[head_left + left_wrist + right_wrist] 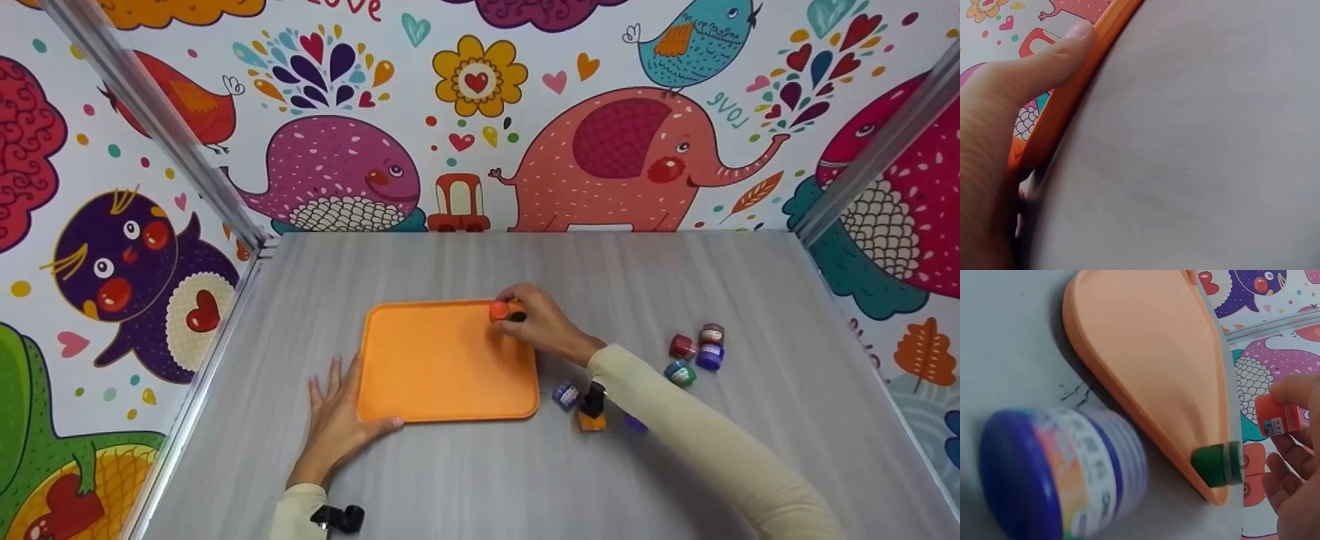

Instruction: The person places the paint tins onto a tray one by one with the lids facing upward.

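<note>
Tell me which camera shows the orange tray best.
The head view: nearly the whole orange tray shows from above. The right wrist view cuts it off at the top; the left wrist view shows only an edge.

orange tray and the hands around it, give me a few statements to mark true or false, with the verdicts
1. The right hand holds a red-orange jar. True.
2. The left hand holds a jar. False: the left hand touches the orange tray at its left side.
3. A green jar stands inside the orange tray. True.
4. The orange tray is held up in the air. False: it rests on the table.
5. Every jar is inside the orange tray. False: several, including a teal jar, are on the table.
</note>
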Available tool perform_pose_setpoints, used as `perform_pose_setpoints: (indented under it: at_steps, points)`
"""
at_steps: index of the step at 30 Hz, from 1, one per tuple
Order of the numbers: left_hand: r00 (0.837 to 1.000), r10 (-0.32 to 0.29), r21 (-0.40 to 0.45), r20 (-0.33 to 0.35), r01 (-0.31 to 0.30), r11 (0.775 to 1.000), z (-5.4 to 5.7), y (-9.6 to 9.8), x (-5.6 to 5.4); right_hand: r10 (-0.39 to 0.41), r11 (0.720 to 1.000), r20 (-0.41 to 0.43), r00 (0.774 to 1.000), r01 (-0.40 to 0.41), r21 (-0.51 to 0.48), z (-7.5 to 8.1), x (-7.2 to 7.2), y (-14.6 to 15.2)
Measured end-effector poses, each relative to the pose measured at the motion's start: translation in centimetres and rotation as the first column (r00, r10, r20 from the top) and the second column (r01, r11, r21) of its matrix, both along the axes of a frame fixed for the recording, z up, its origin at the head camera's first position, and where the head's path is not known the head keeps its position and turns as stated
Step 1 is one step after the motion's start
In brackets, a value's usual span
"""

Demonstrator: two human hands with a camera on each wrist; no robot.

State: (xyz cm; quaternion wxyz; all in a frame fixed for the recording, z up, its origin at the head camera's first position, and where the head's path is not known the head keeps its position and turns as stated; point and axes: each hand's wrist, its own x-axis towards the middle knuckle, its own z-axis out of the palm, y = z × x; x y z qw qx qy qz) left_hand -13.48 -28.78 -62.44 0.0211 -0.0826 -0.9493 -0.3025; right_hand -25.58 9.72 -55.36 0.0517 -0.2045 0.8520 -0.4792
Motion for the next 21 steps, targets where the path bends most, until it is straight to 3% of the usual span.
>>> perform_pose_setpoints:
  at_steps: [8,13,21]
  points:
    - [1.0,0.001,0.001,-0.01,-0.001,1.0,0.1,0.2,-0.2,0.057,0.998,-0.029,0.998,-0.057,0.024,-0.2,-1.1,-2.2]
    - [1.0,0.001,0.002,-0.001,-0.001,1.0,0.2,0.1,0.1,0.1,0.991,-0.023,0.995,-0.098,0.087,-0.6,-1.0,-4.1]
    - [1.0,0.008,0.013,0.008,-0.009,1.0,0.1,0.0,0.2,0.097,0.987,-0.01,0.995,-0.095,0.129,-1.6,-1.0,-6.6]
